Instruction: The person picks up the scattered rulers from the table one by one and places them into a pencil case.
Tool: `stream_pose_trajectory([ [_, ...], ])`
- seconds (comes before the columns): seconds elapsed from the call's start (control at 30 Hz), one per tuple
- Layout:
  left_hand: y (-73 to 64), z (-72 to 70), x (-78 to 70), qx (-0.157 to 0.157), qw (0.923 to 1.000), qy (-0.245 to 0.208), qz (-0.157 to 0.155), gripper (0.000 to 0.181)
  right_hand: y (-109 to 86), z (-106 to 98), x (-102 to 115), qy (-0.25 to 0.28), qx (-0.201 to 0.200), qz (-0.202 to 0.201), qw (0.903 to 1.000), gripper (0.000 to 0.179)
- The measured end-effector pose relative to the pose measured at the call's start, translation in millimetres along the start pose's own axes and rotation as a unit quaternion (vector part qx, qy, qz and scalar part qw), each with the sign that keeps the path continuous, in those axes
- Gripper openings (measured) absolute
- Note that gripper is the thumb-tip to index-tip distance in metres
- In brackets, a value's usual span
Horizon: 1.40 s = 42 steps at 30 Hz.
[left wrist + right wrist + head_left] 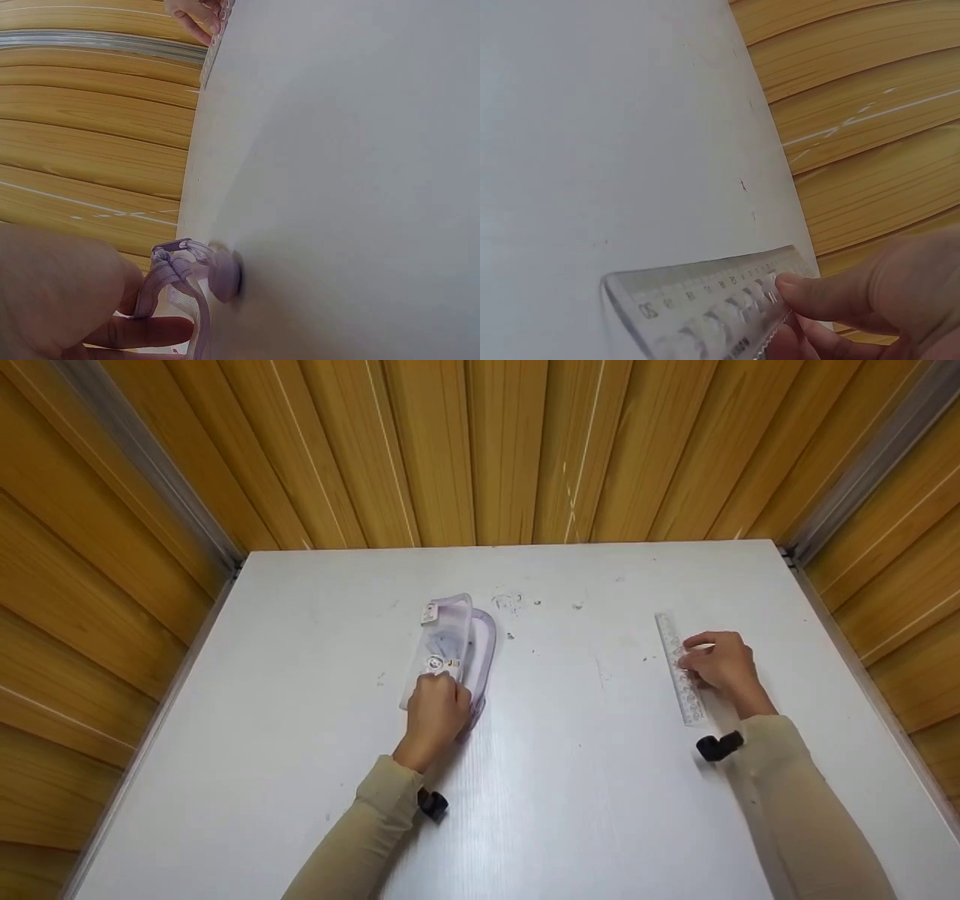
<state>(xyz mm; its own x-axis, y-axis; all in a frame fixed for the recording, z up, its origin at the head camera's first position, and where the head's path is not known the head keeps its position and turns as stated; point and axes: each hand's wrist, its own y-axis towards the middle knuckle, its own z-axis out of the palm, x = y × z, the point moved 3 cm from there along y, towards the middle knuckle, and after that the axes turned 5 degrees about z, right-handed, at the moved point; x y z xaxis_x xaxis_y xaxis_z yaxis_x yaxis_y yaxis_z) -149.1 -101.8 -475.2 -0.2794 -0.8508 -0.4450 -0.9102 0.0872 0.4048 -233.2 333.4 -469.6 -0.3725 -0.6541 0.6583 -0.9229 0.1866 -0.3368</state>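
Observation:
Left of the table's middle lies a translucent pencil case [450, 649] with lilac trim, its top flap folded open to the left. My left hand [436, 709] grips the near end of the case's edge. In the left wrist view, the lilac zipper edge [196, 315] runs between the thumb side and the fingers [150, 330]. Over on the right, my right hand [724, 667] pinches a clear plastic ruler [679, 671] by its long edge. The right wrist view shows the thumb on top of the ruler [712, 300], with fingers beneath and the numbered end tilted toward the camera.
Both hands work over a white table [570, 795] with small dark marks and scuffs near its back. Wood-patterned walls [502, 450] stand behind and at both sides. A small black camera [433, 804] sits on the left wrist, another black camera [718, 746] on the right.

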Motion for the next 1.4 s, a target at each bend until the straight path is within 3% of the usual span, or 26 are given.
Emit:
stream_pose_trajectory([
  [0.73, 0.4, 0.5, 0.8, -0.007, 1.0, 0.002, 0.005, 0.031, 4.4, -1, -6, 0.036, -0.004, 0.014, 0.9992, 0.043],
  [1.13, -0.2, 0.7, 3.1, 0.01, 0.9998, -0.013, -0.007, 0.03, 2.1, -2, 2, 0.043, 0.003, -0.002, 0.9991, 0.043],
  [1.4, 0.5, 0.6, 1.6, 0.005, 0.9999, -0.008, 0.003, 0.032, 2.5, -1, 8, 0.062, 0.013, -0.013, 0.9979, 0.043],
])
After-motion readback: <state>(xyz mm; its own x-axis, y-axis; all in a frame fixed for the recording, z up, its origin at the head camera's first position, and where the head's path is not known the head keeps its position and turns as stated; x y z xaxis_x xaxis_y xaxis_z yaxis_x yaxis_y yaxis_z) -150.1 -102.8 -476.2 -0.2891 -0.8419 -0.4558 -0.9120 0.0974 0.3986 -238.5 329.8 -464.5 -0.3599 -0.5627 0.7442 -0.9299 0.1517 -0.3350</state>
